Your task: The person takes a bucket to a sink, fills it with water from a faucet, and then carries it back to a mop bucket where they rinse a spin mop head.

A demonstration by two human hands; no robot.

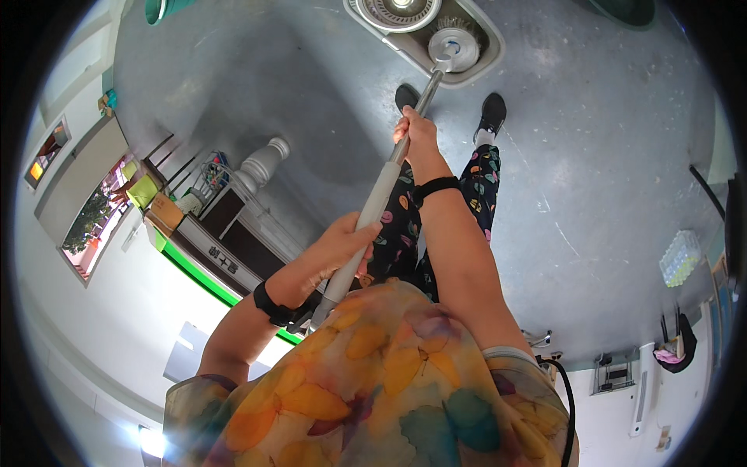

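A long mop handle [373,204] slants from beside my body to a spin-mop bucket [495,52] ahead of my feet. My left hand [349,239] grips its pale grey upper sleeve. Farther down, my right hand [417,131] is closed around the bare metal pole. The round mop head [455,49], a white disc with grey strands at its edge, is inside the bucket's open compartment. Beside it in the same bucket sits a round slotted spin basket [398,14], partly cut off by the top edge.
A grey pillar-like pedestal [262,163] stands on the left, near a dark cabinet [233,216] with a cardboard box [164,213]. Green containers [166,9] show at the top. A pack of bottles [680,258] sits on the floor at right. My shoes [492,114] are close to the bucket.
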